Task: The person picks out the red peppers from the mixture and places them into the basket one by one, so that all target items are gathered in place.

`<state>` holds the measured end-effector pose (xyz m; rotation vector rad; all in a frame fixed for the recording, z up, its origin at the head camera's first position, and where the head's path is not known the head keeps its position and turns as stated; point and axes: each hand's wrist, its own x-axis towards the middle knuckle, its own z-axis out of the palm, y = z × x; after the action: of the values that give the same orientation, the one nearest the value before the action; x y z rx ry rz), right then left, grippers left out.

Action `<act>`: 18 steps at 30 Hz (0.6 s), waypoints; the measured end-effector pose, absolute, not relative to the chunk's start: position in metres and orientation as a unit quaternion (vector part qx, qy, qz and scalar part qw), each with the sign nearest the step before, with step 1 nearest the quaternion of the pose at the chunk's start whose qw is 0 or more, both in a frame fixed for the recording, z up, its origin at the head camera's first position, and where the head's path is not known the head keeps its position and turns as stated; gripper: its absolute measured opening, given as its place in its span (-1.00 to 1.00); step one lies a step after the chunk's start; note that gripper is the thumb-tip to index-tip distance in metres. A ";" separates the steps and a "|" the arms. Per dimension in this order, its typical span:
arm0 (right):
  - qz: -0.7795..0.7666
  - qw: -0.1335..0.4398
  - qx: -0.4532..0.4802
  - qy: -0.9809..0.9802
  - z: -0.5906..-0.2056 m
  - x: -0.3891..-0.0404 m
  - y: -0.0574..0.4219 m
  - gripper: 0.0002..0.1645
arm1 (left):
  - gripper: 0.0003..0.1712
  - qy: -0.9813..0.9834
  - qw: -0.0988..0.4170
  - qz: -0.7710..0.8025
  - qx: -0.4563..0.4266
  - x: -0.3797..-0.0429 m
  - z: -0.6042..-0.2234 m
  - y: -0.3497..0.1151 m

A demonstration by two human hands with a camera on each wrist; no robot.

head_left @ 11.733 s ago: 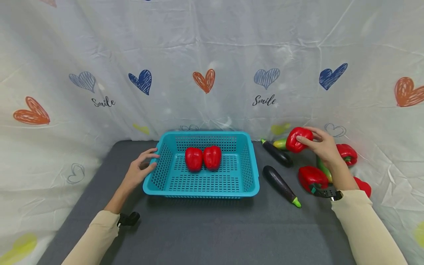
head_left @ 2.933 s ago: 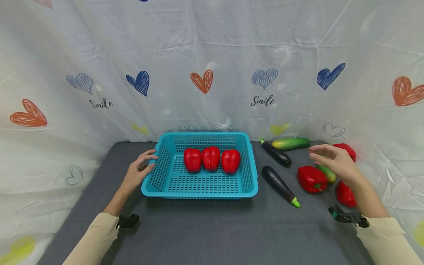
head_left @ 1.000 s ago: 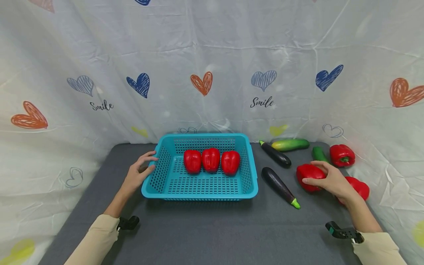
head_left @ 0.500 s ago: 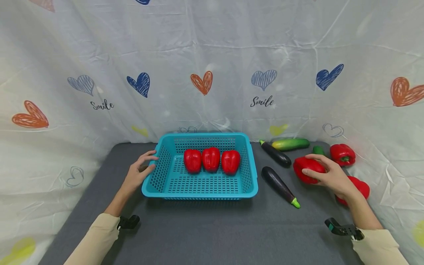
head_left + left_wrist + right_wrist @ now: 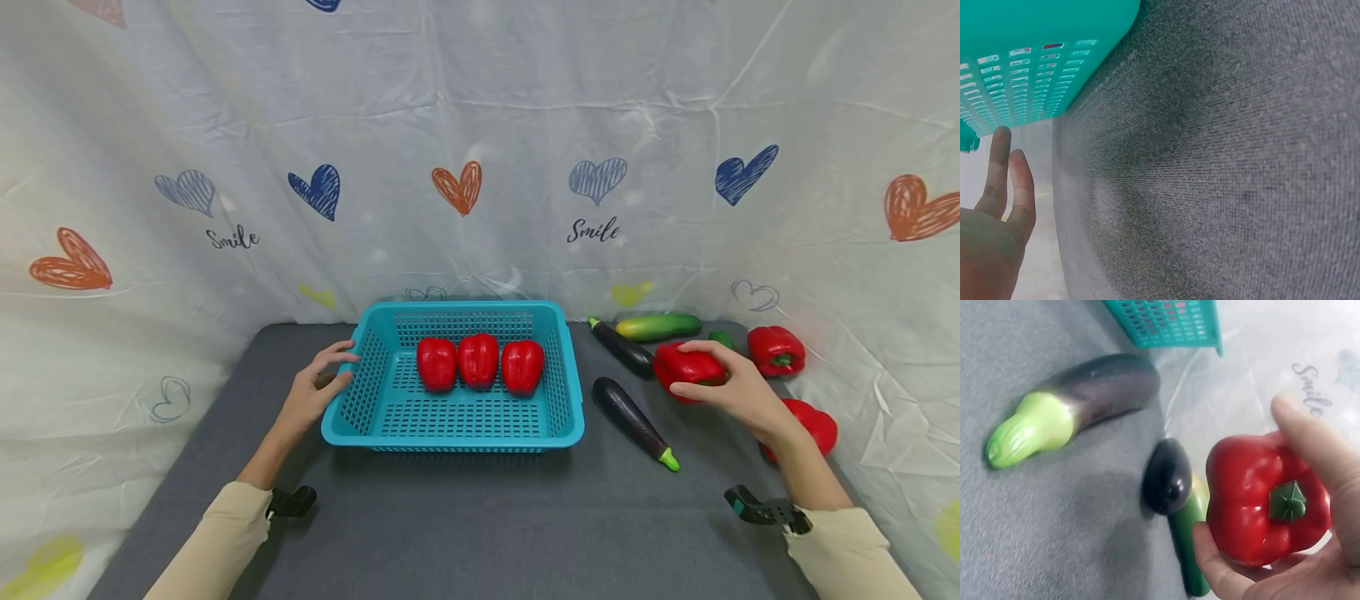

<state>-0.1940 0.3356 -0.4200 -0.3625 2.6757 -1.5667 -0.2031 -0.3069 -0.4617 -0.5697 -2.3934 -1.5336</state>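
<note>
My right hand [image 5: 742,390] grips a red bell pepper [image 5: 684,367], thumb on one side and fingers on the other. In the right wrist view the held bell pepper [image 5: 1254,494] shows its green stem and appears raised over the table. My left hand [image 5: 311,390] is at the left rim of a turquoise plastic basket [image 5: 453,439], its fingertips right at the edge. The left wrist view shows two lightly bent fingers [image 5: 1022,181] beside the basket's perforated wall [image 5: 1035,81]. Inside the basket, three red bell peppers [image 5: 477,361] stand in a row.
Two eggplants [image 5: 633,423] lie right of the basket, with a yellow-green cucumber [image 5: 658,327] behind. Further right are two more red bell peppers [image 5: 776,351] and a partly hidden green vegetable [image 5: 722,338]. A white curtain [image 5: 525,167] with hearts hangs behind the dark table [image 5: 450,533].
A third bell pepper entered the basket since the earliest frame. Over the last second my right hand has lifted another pepper and carried it back and leftward. My left hand has stayed put.
</note>
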 end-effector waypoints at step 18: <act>-0.500 -0.022 -0.129 0.856 -0.412 -0.205 0.315 -0.15 | -0.68 -0.820 0.125 -0.524 -0.193 -0.204 -0.463 -0.306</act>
<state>-0.2050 0.3147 -0.4117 -0.4126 2.7277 -1.5942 -0.2037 -0.3063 -0.4630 -0.5619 -2.3900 -1.5253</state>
